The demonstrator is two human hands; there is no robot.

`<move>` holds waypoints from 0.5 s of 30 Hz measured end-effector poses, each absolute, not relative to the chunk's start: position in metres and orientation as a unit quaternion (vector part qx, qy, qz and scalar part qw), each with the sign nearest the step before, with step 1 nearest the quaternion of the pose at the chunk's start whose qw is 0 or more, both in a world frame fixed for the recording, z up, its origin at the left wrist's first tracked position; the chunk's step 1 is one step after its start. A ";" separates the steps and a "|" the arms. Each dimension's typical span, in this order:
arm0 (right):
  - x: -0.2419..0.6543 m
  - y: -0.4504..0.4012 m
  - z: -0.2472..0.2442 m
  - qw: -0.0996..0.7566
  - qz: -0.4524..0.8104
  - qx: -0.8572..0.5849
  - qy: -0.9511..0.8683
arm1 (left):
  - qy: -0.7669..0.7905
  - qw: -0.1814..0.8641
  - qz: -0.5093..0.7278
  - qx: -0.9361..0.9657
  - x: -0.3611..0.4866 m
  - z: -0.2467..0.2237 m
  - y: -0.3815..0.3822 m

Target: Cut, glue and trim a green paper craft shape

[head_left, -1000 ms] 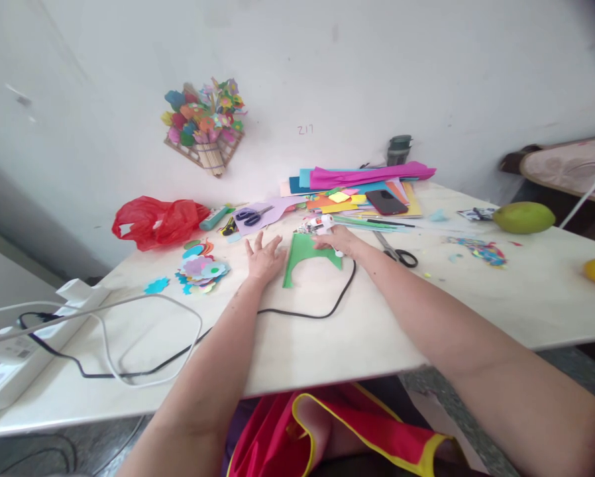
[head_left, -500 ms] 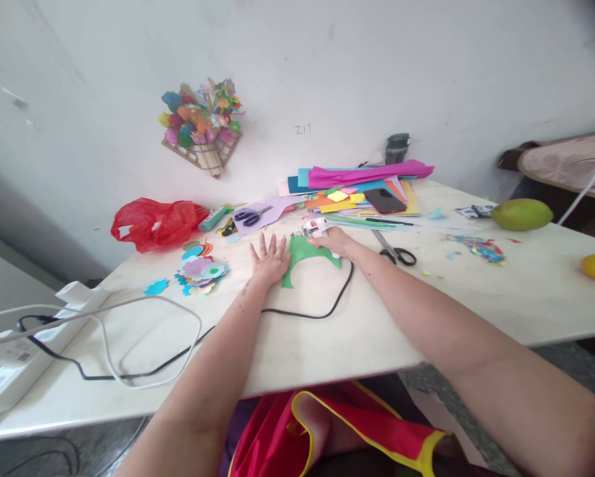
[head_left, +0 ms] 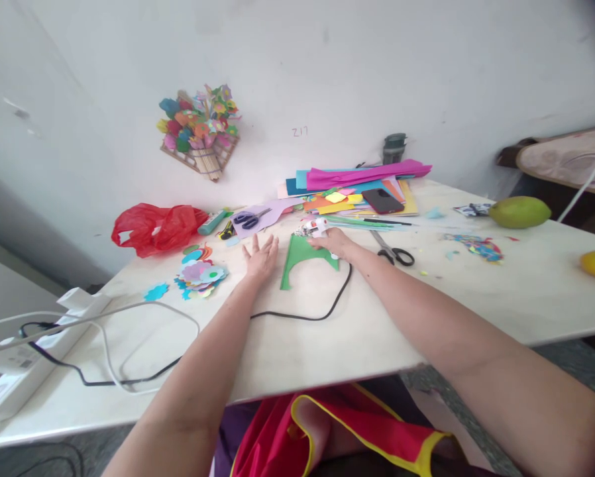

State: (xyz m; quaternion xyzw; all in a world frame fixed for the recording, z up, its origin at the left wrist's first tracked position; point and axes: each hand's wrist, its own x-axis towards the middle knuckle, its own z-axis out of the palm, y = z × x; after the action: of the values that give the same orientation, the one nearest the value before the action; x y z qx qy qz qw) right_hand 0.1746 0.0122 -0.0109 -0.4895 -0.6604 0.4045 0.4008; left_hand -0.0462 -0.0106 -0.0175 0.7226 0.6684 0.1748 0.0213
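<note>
The right hand point(head_left: 336, 244) has its fingers closed around a white plastic glue gun with red markings point(head_left: 314, 228), apparently by the handle, whose lower end shows beneath the hand. The grip seems meant to keep the front of the gun over the far edge of a flat green sheet with a curved cut-out point(head_left: 297, 251), which lies on the pale, white-topped bench point(head_left: 302, 361) between the two hands. The left hand point(head_left: 261, 257) is empty, its fingers spread and extended just beside the sheet's left edge, perhaps ready to steady it. A thin black cord point(head_left: 308, 318) loops on the near side of the sheet, probably to give the gun slack. Grey metal scissors with black handles point(head_left: 398, 256) lie to the right, seemingly set aside within reach, and a loose pile of multicoloured flower-shaped cut-outs point(head_left: 198, 273) lies to the left, clear of the sheet.

The right hand hides most of the gun's handle and part of the sheet. The nozzle blends into small silvery clutter, so whether it touches the sheet, or any glue is out, cannot be told. The left forearm covers a stretch of the cord, and whether the left palm presses on the bench is unclear.
</note>
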 end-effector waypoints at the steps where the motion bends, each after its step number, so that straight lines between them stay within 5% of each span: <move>1: 0.174 0.010 -0.009 0.405 0.413 -0.490 -0.652 | 0.648 0.016 0.163 0.744 -0.044 -0.017 -0.011; 15: 0.175 0.016 -0.016 0.425 0.409 -0.486 -0.645 | 0.660 0.000 0.096 0.745 -0.025 -0.017 0.008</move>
State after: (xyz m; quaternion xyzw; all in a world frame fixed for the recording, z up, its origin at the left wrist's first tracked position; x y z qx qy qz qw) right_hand 0.1754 0.0157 -0.0161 -0.4860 -0.6453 0.4086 0.4248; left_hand -0.0250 0.0084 -0.0170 0.7449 0.6603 0.0960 0.0001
